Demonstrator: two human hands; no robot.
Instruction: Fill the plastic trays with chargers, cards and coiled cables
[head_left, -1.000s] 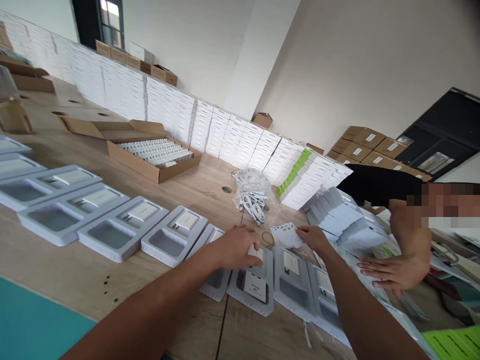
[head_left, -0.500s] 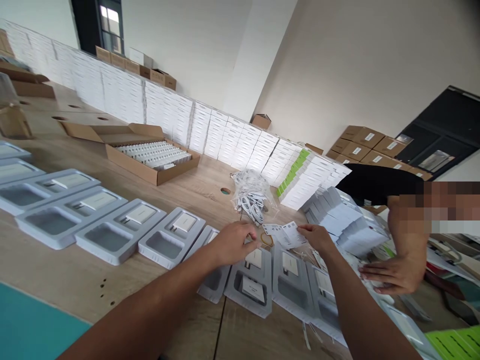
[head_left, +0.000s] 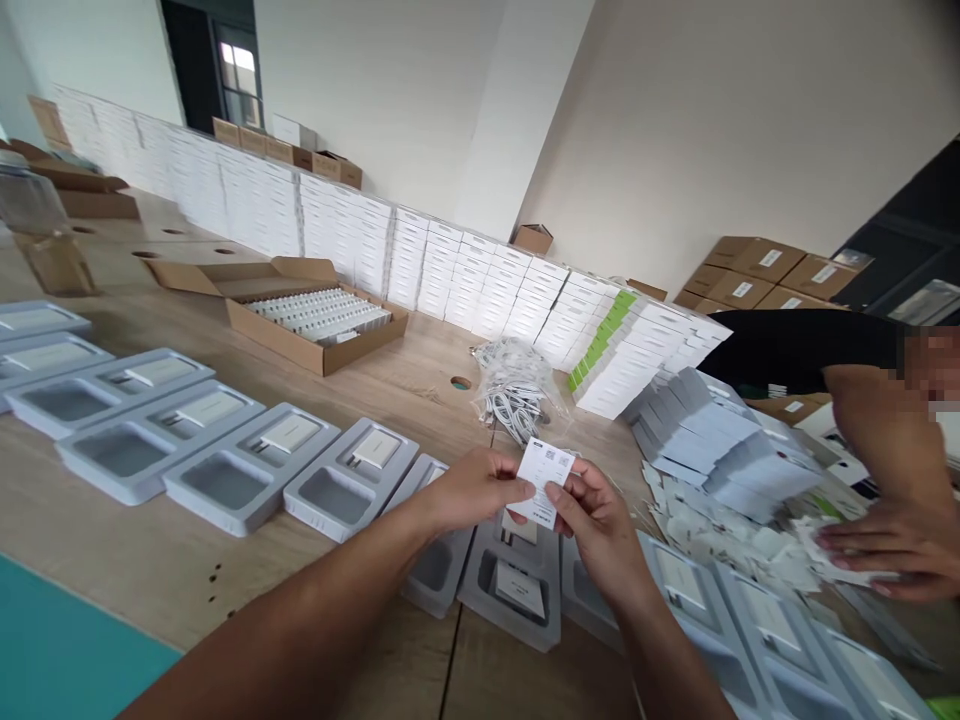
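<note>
Clearly both hands meet over the wooden bench (head_left: 225, 560), sharing one small white card (head_left: 544, 478) printed with dark square codes. The left hand (head_left: 472, 490) pinches the card's left edge between thumb and fingers, while the right hand (head_left: 596, 520) closes on its lower right corner, so the card stands upright and faces the camera, probably so its print can be read or a single sheet separated. It is held in the air just above a grey moulded tray (head_left: 517, 585) whose lower recess already has a folded paper in it. That tray belongs to a long row of like trays (head_left: 225, 470) laid edge to edge along the bench, each showing a white charger seated in its upper recess, an order that keeps every one within reach. Behind the hands lies a clear bag of white cables (head_left: 517, 395), and farther back an open carton (head_left: 315, 325) filled with white pieces. At the right a co-worker's hand (head_left: 892, 550) presses flat on a loose heap of papers (head_left: 735, 530), beside stacked white boxes (head_left: 645, 350).
</note>
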